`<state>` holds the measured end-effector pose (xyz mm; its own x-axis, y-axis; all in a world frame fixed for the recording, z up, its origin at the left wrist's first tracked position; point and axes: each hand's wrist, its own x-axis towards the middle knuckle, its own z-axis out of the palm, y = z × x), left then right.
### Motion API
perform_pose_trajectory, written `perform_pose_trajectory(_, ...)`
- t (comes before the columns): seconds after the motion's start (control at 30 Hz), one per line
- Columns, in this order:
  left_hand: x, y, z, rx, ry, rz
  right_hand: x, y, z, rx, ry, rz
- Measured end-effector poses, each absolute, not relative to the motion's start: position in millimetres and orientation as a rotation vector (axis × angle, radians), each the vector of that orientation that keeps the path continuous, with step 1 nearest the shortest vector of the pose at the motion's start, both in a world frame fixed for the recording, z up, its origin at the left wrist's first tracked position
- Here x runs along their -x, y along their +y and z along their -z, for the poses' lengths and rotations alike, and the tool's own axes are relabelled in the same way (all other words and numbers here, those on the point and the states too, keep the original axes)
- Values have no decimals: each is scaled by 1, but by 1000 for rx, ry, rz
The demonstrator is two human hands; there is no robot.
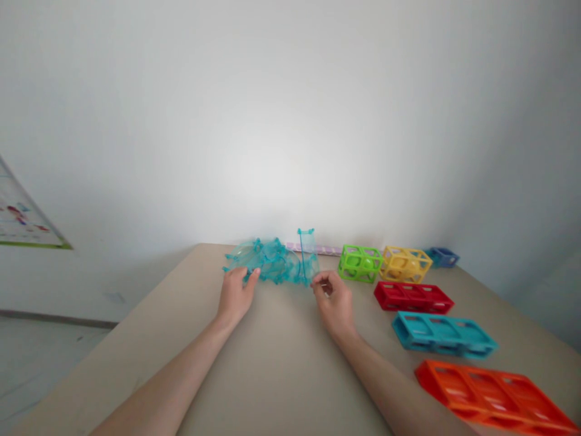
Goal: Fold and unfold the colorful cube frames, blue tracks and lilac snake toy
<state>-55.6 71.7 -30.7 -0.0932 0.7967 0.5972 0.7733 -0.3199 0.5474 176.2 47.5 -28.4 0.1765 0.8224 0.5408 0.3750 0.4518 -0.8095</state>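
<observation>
A cluster of see-through teal plastic pieces lies towards the back of the table, with rounded shapes and small knobs at the corners. At the cluster's near left edge, my left hand grips a piece between thumb and fingers. On the right of the cluster a narrow teal panel stands upright. My right hand is closed in a pinch at the lower right corner of the teal pieces, below this panel. Its fingertips partly hide what they hold.
To the right on the table are plastic frame blocks: green, yellow, red, teal-blue, orange and dark blue. A purple patterned strip lies by the wall.
</observation>
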Motion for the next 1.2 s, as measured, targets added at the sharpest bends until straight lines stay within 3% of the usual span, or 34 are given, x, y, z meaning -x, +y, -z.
perform_pose_trajectory(0.2,56,68,24,-1758,1793,-1764,-175,50,32,1160,-1445,-557)
perform_pose_trajectory(0.43,52,67,12,-1084,1130,-2077,-175,53,33,1127,-1409,-599)
perform_pose_trajectory(0.67,59,68,-1,-628,871,-1839,-171,37,21,974,-1522,-512)
perform_pose_trajectory(0.83,44,49,-11,-695,681,-1570,-162,14,7,776,-1881,-325)
perform_pose_trajectory(1.0,32,39,-6,-873,788,-1555,-152,0,3,768,-2195,-396)
perform_pose_trajectory(1.2,32,36,-5,-902,869,-1544,-142,-5,9,819,-2142,-550)
